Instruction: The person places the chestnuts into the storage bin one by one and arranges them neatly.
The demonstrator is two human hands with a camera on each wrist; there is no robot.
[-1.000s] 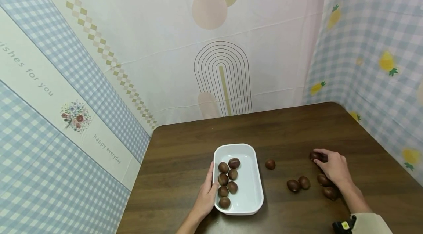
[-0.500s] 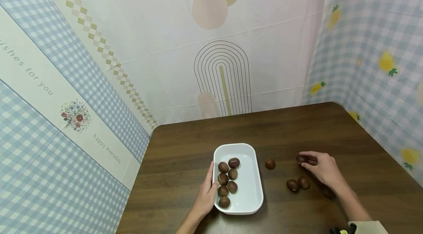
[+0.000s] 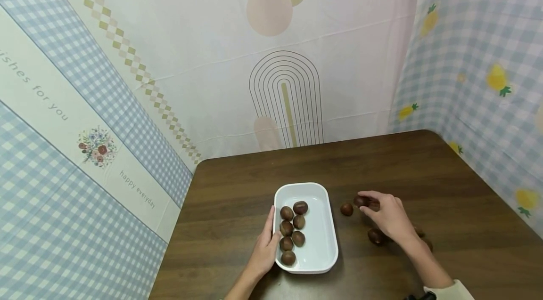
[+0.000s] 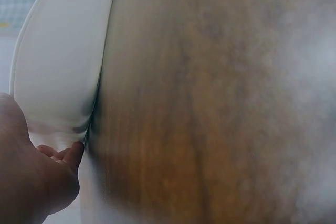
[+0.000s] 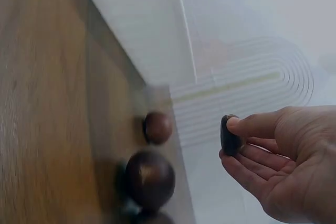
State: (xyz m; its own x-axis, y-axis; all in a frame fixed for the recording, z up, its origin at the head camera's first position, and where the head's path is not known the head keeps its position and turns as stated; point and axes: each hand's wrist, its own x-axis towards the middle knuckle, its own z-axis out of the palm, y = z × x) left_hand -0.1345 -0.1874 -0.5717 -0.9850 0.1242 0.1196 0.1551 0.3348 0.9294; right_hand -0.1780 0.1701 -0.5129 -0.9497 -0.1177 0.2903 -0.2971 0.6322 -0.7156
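Note:
A white rectangular dish stands on the table, with several brown chestnuts grouped along its left side. The left hand grips the dish's left wall, thumb at the rim and fingers along the outside. In the left wrist view that hand is at the dish's lower corner. Between thumb and fingertips, the right hand pinches a dark chestnut, held above the table to the right of the dish. Just left of it, a single chestnut lies between dish and hand.
More chestnuts lie below the right hand, some partly hidden by the forearm. The brown wooden table has a patterned cloth hanging behind it and checked cloth at both sides.
The right hand has moved left toward the dish, carrying the pinched chestnut from the right part of the table. The left hand and dish have stayed in place.

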